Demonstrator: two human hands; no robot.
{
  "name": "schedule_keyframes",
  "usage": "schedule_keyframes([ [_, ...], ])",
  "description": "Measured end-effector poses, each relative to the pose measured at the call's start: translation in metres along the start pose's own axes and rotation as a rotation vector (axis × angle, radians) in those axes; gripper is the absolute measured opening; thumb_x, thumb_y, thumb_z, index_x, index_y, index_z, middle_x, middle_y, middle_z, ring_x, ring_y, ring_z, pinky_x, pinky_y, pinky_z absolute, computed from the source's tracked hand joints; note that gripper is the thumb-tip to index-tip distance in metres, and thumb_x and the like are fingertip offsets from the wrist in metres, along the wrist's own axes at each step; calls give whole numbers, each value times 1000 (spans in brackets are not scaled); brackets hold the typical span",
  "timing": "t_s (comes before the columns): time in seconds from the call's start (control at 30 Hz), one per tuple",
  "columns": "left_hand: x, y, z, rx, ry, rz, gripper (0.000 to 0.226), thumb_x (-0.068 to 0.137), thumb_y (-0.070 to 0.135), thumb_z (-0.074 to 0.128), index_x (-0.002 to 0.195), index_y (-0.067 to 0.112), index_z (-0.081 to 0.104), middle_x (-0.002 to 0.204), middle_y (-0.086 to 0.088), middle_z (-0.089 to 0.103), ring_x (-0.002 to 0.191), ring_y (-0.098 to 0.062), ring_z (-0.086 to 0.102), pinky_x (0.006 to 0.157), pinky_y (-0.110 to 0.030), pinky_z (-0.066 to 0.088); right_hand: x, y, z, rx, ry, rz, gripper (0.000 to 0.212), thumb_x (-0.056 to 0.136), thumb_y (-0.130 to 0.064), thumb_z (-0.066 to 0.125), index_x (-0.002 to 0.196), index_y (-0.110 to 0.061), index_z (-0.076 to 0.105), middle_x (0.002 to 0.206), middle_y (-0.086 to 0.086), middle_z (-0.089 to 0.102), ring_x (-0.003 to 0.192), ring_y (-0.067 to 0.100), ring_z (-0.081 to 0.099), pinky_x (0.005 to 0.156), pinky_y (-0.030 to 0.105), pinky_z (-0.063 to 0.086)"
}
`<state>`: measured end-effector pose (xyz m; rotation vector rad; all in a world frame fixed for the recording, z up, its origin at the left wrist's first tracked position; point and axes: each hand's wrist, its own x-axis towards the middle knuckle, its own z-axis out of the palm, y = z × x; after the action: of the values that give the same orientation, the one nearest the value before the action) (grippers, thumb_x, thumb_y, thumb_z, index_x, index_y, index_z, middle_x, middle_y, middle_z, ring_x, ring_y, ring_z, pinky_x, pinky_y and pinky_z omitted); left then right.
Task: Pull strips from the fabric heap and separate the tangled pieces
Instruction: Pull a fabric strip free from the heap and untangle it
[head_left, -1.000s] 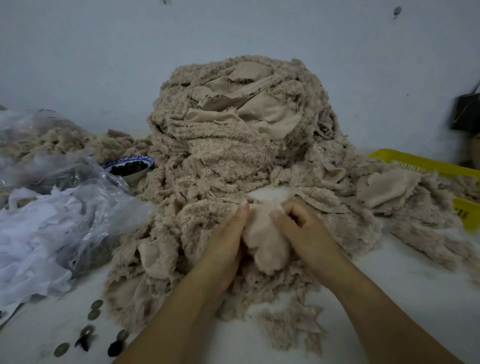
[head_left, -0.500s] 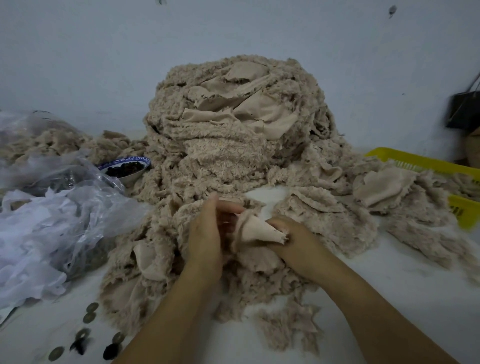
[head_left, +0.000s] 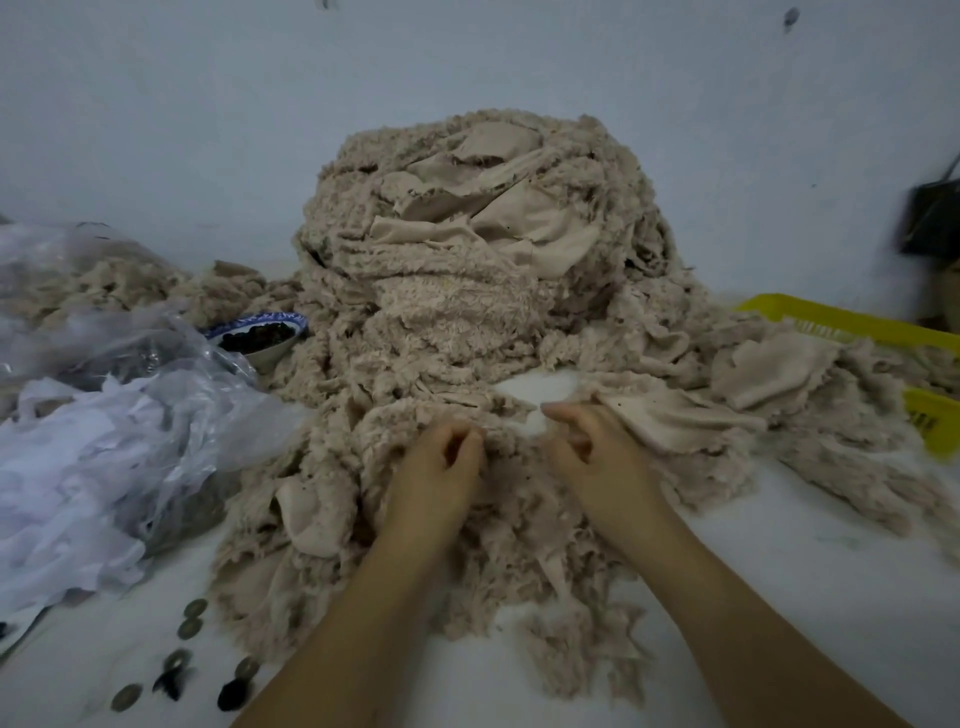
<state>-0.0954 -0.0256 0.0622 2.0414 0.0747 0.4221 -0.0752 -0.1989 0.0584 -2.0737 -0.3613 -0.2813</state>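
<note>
- Heap of beige fluffy fabric strips (head_left: 457, 322): stands piled high at the middle of the white counter (head_left: 789, 571), its loose skirt spreading toward the person.
- Left hand (head_left: 441, 473): at the heap's near skirt; fingers curled, gripping fluffy fabric.
- Right hand (head_left: 597, 457): just right of the left hand, apart from it; fingers curled against the near end of a smooth beige fabric strip (head_left: 675, 421). Whether they pinch it cannot be told.
- Blue-and-white ceramic bowl (head_left: 260, 338): touching the heap's left side.
- Clear plastic bag of white scraps (head_left: 78, 447): left of the heap.
- Yellow plastic basket (head_left: 841, 325): right of the heap, partly covered by fabric.
</note>
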Motion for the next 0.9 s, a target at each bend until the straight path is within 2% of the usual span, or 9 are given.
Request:
schedule_keyframes([
  [0.1, 1, -9, 7, 268, -185, 138, 21, 100, 20, 55, 117, 23, 67, 115, 6, 60, 107, -12, 56, 96, -30, 47, -1, 8, 5, -327, -155, -12, 34, 100, -35, 53, 134, -28, 57, 135, -7, 47, 122, 6, 47, 101, 20, 40],
  [0.17, 1, -12, 9, 330, -185, 171, 28, 99, 17, 56, 125, 20, 64, 120, 4, 54, 112, -15, 54, 100, -29, 44, -1, 9, 2, -390, -196, 10, 38, 101, -36, 52, 137, -27, 55, 138, -5, 47, 127, 13, 43, 108, 27, 36],
  [0.27, 1, -8, 4, 241, 7, 163, 30, 100, 16, 53, 129, 20, 60, 122, 8, 44, 97, 3, 53, 81, -17, 41, -3, 4, 2, -472, -269, -28, 42, 99, -40, 52, 140, -31, 51, 132, -3, 47, 122, 16, 44, 101, 31, 41],
  [0.37, 4, -10, -2, 229, 95, 117, 36, 103, 23, 50, 138, 25, 53, 137, 10, 40, 86, 5, 52, 77, -23, 44, -6, -2, 8, -562, -317, -111, 26, 99, -38, 52, 121, -28, 58, 108, -7, 54, 107, 17, 52, 82, 29, 43],
  [0.47, 3, -12, -2, 292, -17, 71, 43, 102, 25, 50, 145, 27, 46, 147, 8, 37, 104, -11, 54, 88, -30, 47, -7, -7, 7, -314, -218, -74, 7, 101, -31, 51, 98, -27, 56, 81, -14, 54, 74, 2, 53, 56, 15, 36],
  [0.63, 8, -11, -2, 328, -48, -17, 50, 100, 22, 54, 149, 25, 43, 145, -1, 40, 118, -22, 53, 91, -32, 46, -2, -12, -7, 193, 140, 65, 15, 102, -30, 53, 87, -34, 54, 74, -9, 58, 58, -5, 54, 49, 8, 39],
  [0.77, 11, -13, -7, 114, 201, -96, 28, 98, 12, 52, 121, -1, 60, 124, -20, 56, 108, -38, 56, 90, -41, 52, -2, -11, -13, 367, 175, 99, 17, 103, -32, 51, 93, -43, 60, 90, -19, 64, 73, -9, 58, 58, 7, 44],
  [0.83, 11, -11, -12, 6, 304, -104, 32, 100, 11, 49, 124, -8, 55, 131, -27, 51, 112, -40, 53, 83, -26, 49, -3, -13, -13, 437, 137, 93, 24, 104, -32, 50, 95, -51, 62, 93, -20, 63, 79, 0, 60, 61, 8, 49],
  [0.9, 4, -3, -12, 57, 328, 25, 40, 99, 12, 52, 138, 4, 50, 147, -11, 39, 131, -25, 42, 98, -24, 38, -4, -15, -12, 494, 97, 77, 28, 104, -30, 50, 99, -55, 61, 103, -14, 58, 92, 14, 56, 69, 18, 54],
])
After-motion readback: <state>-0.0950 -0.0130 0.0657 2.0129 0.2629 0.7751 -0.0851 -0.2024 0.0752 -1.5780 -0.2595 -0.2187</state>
